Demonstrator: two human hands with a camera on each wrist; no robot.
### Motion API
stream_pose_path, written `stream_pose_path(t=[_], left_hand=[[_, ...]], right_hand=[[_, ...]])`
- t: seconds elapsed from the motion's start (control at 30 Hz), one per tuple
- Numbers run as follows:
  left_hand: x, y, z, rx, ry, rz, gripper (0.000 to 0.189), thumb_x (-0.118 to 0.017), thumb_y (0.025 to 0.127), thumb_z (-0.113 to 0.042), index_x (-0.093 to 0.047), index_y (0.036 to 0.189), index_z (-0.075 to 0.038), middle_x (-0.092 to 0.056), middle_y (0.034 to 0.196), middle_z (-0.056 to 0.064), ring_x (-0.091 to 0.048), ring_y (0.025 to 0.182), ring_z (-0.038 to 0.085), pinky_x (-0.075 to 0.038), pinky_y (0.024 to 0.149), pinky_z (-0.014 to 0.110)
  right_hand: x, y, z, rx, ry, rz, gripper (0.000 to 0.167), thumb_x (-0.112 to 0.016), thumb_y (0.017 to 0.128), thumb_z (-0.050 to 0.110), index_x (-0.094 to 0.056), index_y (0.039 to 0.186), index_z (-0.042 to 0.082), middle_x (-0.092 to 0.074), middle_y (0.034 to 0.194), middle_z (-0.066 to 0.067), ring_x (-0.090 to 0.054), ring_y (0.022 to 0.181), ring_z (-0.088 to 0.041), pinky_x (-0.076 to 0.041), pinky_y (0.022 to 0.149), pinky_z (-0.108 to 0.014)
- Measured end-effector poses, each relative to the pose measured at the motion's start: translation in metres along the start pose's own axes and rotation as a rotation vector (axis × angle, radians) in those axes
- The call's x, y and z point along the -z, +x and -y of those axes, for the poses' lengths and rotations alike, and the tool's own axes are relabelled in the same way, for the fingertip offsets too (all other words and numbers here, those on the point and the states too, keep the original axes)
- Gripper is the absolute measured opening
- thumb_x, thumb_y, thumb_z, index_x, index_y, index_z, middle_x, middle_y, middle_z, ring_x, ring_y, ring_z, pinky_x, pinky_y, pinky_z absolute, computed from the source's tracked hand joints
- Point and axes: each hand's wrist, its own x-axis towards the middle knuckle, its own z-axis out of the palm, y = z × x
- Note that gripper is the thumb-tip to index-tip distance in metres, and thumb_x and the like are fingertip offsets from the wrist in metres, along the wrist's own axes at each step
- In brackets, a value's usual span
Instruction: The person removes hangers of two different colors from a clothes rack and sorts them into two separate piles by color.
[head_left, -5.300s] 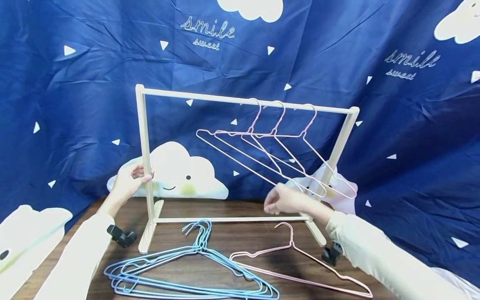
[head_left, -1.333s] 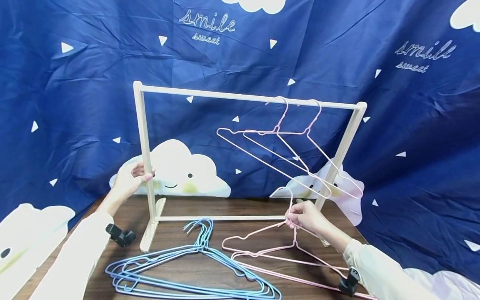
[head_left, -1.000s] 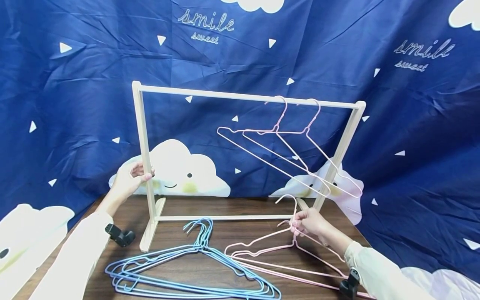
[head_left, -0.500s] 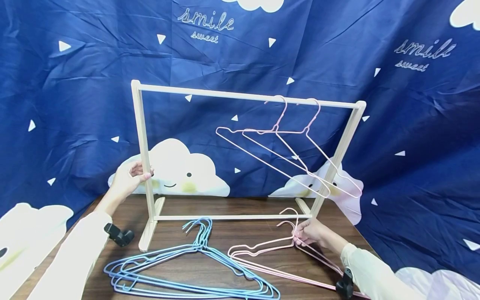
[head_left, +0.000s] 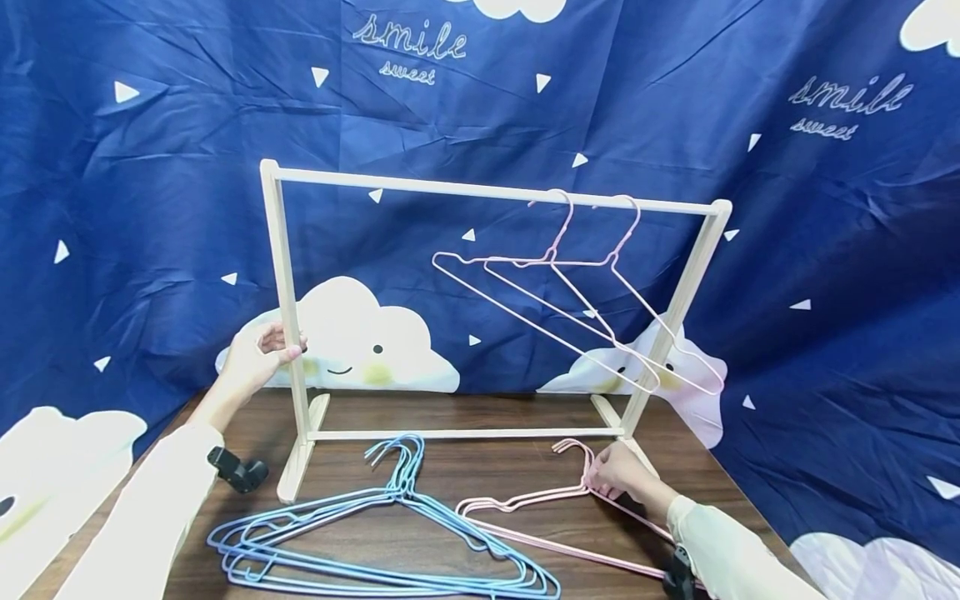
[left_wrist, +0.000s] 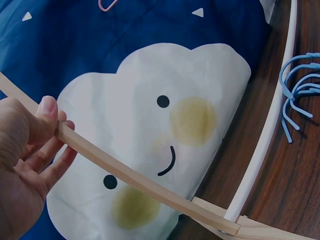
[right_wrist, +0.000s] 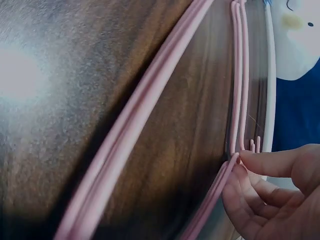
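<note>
My left hand [head_left: 253, 358] holds the left post [head_left: 280, 250] of a pale wooden rack, thumb in front and fingers behind, as the left wrist view also shows. Low at the right, my right hand [head_left: 622, 471] pinches a pink wire hanger at its neck. That hanger lies nearly lined up with the other pink hangers [right_wrist: 132, 120] on the table, their hooks side by side. In the right wrist view thumb and fingertips [right_wrist: 245, 160] meet at the wires. Two more pink hangers hang from the rack's top bar [head_left: 420, 185], toward its right end.
Several blue hangers [head_left: 403, 497] lie stacked on the dark wooden table [head_left: 450, 467], left of the pink ones. The rack's lower rail [head_left: 465, 434] runs just behind both stacks. A blue curtain [head_left: 187, 208] with clouds hangs behind.
Three pink hangers hung on the bar earlier; two hang now. My right hand has lowered the third onto the pink hangers on the table. My left hand stays on the post.
</note>
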Motion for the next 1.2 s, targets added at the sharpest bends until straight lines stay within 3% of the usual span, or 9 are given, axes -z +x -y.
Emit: stream_pose_path(t=[0.37, 0.53, 0.63, 0.8, 0.93, 1.07, 1.2], left_hand=[[-0.002, -0.002, 0.000, -0.003, -0.011, -0.006, 0.038, -0.067, 0.092, 0.008, -0.055, 0.124, 0.021, -0.068, 0.090, -0.031, -0.064, 0.082, -0.016, -0.050, 0.073, 0.006], [-0.001, -0.001, 0.000, -0.004, -0.013, -0.007, 0.041, -0.067, 0.092, 0.006, -0.054, 0.127, 0.022, -0.069, 0.091, -0.030, -0.064, 0.082, -0.016, -0.051, 0.074, 0.006], [-0.001, -0.001, 0.000, 0.001, -0.014, -0.010, 0.041, -0.067, 0.092, 0.006, -0.053, 0.127, 0.022, -0.068, 0.091, -0.031, -0.064, 0.082, -0.016, -0.051, 0.073, 0.006], [-0.001, -0.002, 0.000, 0.004, -0.029, -0.007, 0.041, -0.067, 0.092, 0.006, -0.053, 0.127, 0.023, -0.069, 0.090, -0.030, -0.065, 0.082, -0.014, -0.051, 0.074, 0.006], [-0.002, -0.002, 0.000, -0.006, -0.042, -0.007, 0.041, -0.068, 0.091, 0.007, -0.053, 0.126, 0.024, -0.069, 0.090, -0.030, -0.065, 0.081, -0.015, -0.051, 0.074, 0.006], [-0.002, -0.001, -0.001, -0.016, -0.046, -0.009, 0.040, -0.067, 0.091, 0.009, -0.053, 0.125, 0.024, -0.069, 0.089, -0.030, -0.065, 0.082, -0.015, -0.051, 0.074, 0.006], [-0.001, -0.002, -0.001, -0.021, -0.038, -0.007, 0.039, -0.067, 0.091, 0.009, -0.054, 0.124, 0.024, -0.069, 0.090, -0.029, -0.065, 0.082, -0.014, -0.051, 0.073, 0.006]], right_hand=[[-0.001, -0.003, 0.003, -0.004, -0.021, -0.029, 0.006, -0.065, 0.075, -0.009, -0.071, 0.077, -0.009, -0.064, 0.056, -0.005, -0.058, 0.049, -0.012, -0.054, 0.049, -0.028], [0.003, -0.004, 0.016, 0.131, -0.113, 0.001, 0.006, -0.066, 0.076, -0.005, -0.069, 0.070, -0.003, -0.060, 0.052, -0.001, -0.054, 0.048, -0.009, -0.047, 0.044, -0.023], [0.010, -0.006, 0.045, 0.257, -0.149, 0.065, 0.007, -0.070, 0.079, -0.002, -0.069, 0.072, -0.002, -0.059, 0.055, 0.002, -0.052, 0.050, -0.007, -0.041, 0.045, -0.019], [0.029, -0.017, 0.120, 0.468, -0.216, 0.159, 0.006, -0.076, 0.084, 0.003, -0.073, 0.081, -0.002, -0.069, 0.066, -0.002, -0.055, 0.059, -0.003, -0.045, 0.055, -0.018], [0.056, -0.025, 0.181, 0.602, -0.249, 0.162, 0.006, -0.075, 0.087, 0.003, -0.074, 0.088, -0.003, -0.071, 0.072, -0.007, -0.057, 0.065, -0.004, -0.047, 0.061, -0.019], [0.091, -0.027, 0.228, 0.601, -0.238, 0.042, 0.010, -0.074, 0.091, 0.009, -0.075, 0.093, -0.001, -0.072, 0.073, -0.007, -0.060, 0.066, -0.006, -0.050, 0.062, -0.021], [0.122, -0.021, 0.259, 0.511, -0.085, -0.055, 0.024, -0.071, 0.094, 0.014, -0.073, 0.108, -0.006, -0.074, 0.077, 0.001, -0.065, 0.069, -0.004, -0.056, 0.067, -0.023]])
